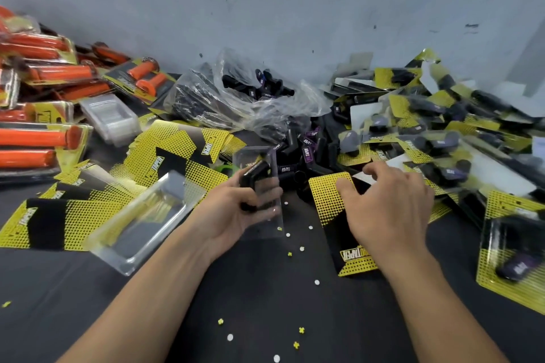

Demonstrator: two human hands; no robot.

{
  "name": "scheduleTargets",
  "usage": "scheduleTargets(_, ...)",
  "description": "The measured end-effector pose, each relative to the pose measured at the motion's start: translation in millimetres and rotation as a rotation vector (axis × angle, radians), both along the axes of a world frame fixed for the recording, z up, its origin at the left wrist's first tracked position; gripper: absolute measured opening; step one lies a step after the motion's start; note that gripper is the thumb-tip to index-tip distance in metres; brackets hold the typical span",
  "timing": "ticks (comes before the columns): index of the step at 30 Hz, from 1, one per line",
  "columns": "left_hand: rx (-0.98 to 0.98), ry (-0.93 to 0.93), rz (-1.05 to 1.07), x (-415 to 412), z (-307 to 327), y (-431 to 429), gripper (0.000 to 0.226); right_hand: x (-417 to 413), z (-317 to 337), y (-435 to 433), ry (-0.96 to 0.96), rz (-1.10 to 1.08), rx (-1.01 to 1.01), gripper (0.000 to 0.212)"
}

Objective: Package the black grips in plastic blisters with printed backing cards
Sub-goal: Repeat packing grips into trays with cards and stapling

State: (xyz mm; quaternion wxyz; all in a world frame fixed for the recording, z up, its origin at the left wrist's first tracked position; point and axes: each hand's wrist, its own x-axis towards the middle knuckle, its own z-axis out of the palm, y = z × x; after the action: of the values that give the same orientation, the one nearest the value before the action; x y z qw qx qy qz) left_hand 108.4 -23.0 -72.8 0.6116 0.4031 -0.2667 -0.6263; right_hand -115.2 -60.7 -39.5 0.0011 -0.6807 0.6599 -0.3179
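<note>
My left hand (pixel 236 212) grips a clear plastic blister (pixel 262 183) with a black grip (pixel 255 175) inside it, held upright above the dark table. My right hand (pixel 386 209) lies on a yellow and black backing card (pixel 333 215), thumb on its dotted yellow part, fingers curled over its far edge. Loose black grips (pixel 303 150) with purple labels lie in a heap just beyond both hands. An empty clear blister (pixel 141 224) rests to the left on spread backing cards (pixel 165 156).
A crumpled clear bag (pixel 233 94) holding more black grips sits by the grey wall. Finished black packs (pixel 442 127) pile up at the right, orange-grip packs (pixel 44 76) at the left. A stack of clear blisters (pixel 110 118) stands left of centre. Small punched paper bits (pixel 295 247) dot the table.
</note>
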Motion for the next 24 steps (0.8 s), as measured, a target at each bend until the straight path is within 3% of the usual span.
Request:
scheduleTargets(3, 0.048, 0.026, 0.045, -2, 3, 3, 0.058, 5, -6, 2, 0.09, 0.071, 0.146, 0.073)
scheduleTargets(6, 0.049, 0.01, 0.081, -1, 5, 7, 0.057, 10, -9, 3, 0.096, 0.129, 0.145, 0.077)
scheduleTargets(9, 0.029, -0.012, 0.099, -1, 4, 7, 0.059, 12, -9, 2, 0.06, 0.196, 0.076, 0.059)
scheduleTargets(12, -0.002, -0.026, 0.108, 0, 1, 5, 0.062, 13, -4, 7, -0.138, 0.292, -0.081, 0.018)
scheduleTargets(14, -0.013, -0.041, 0.122, 0, -1, 4, 0.055, 11, 3, 13, -0.23, 0.265, -0.219, 0.011)
scheduleTargets(19, -0.007, -0.094, 0.171, 2, -5, 6, 0.049, 12, 19, 33, -0.14, 0.18, -0.583, 0.004)
scheduleTargets(21, 0.0, -0.101, 0.179, 2, -5, 4, 0.048, 23, 20, 42, -0.017, 0.226, -0.493, 0.008)
scheduleTargets(24, 0.011, -0.122, 0.199, 0, -4, 1, 0.047, 35, 11, 45, 0.292, 0.332, -0.037, 0.013)
